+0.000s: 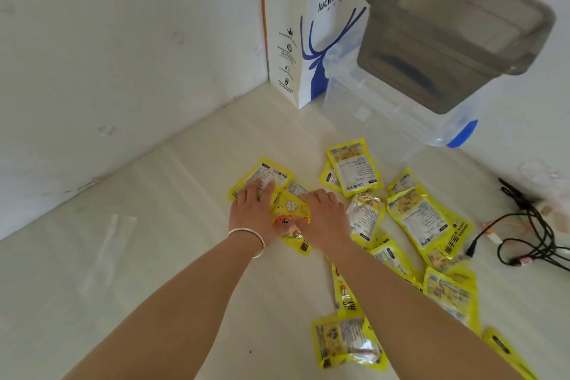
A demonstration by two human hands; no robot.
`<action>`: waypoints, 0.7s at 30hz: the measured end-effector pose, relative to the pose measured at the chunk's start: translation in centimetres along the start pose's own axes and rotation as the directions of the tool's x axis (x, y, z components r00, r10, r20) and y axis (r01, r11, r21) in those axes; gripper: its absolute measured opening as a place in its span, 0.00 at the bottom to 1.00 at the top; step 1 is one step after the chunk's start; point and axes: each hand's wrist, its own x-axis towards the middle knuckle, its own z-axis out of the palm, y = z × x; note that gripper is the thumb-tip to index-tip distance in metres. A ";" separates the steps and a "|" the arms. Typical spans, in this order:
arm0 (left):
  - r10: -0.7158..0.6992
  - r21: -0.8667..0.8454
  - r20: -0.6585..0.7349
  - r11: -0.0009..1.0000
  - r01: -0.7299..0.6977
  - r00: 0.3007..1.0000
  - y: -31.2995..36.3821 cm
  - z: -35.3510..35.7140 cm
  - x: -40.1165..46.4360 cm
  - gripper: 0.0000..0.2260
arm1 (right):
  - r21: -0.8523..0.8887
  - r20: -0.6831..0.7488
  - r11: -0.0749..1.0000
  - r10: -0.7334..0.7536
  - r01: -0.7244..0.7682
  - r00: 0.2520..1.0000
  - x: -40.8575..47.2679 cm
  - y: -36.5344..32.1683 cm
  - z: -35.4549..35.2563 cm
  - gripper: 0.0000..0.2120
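- The yellow flowered packet [291, 205] lies flat on the pale surface [185, 241], printed face up, between the two hands and partly under both.
- The right hand [324, 213] sits knuckles up on the packet's right side. Its fingers are curled down over the far edge and its thumb is tucked in on the printed face, gripping the packet.
- The left hand [253, 210] lies palm down on the packet's left side. Its fingers are straight and close together, reaching onto a second packet [268, 171] that lies label side up just beyond.
- Both forearms stretch forward and angle inward, so the wrists come close together. A silver bracelet [249, 237] rings the left wrist.
- More yellow packets [413, 216] lie scattered to the right, overlapping, and trail back alongside the right forearm.
- A tangle of black cables [530, 225] lies at the right edge.
- In the corner stand a white paper coffee bag [327, 40] and a clear box [385, 114], with a grey tub [447, 31] on the box.
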 end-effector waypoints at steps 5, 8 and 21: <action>-0.059 -0.088 -0.027 0.995 0.057 0.998 1.4 -0.4 -0.4 0.43 | 0.126 -0.090 0.986 0.119 -0.107 0.989 1.3 2.3 -2.5 0.18; 0.144 0.010 -0.074 0.990 -0.144 0.987 1.4 -0.7 -0.1 0.41 | 0.100 -0.165 0.977 0.204 -0.189 0.965 3.0 3.5 -4.1 0.17; 0.421 0.314 0.313 0.800 -0.511 0.851 3.7 -1.1 1.4 0.34 | 0.153 -0.094 0.887 0.452 -0.436 0.887 6.9 5.9 -4.7 0.35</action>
